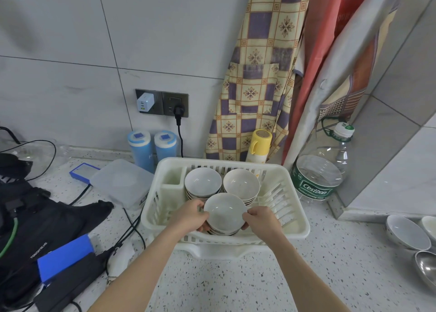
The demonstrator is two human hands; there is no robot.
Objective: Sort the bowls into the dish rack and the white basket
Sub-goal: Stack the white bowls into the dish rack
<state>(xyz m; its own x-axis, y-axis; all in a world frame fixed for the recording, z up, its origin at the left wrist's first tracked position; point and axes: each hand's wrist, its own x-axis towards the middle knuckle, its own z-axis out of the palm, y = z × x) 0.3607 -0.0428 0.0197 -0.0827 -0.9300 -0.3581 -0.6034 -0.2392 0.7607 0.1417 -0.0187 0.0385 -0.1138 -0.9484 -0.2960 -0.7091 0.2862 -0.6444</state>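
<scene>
A: As the head view looks down, what sits in the white dish rack?

B: Three stacks of white bowls. One stack stands at the rack's far left, a second stack just beside it at the far right, and a third stack at the rack's near edge.

A: And the hands?

B: The left hand curls its grip round the left rim of the near stack; the right hand pinches its right rim, fingers bent over the edge.

A: Anything outside the rack?

B: More bowls lie on the speckled table well right of the rack, with a metal bowl near them. A large water bottle stands just right of the rack, and a yellow bottle behind it.
</scene>
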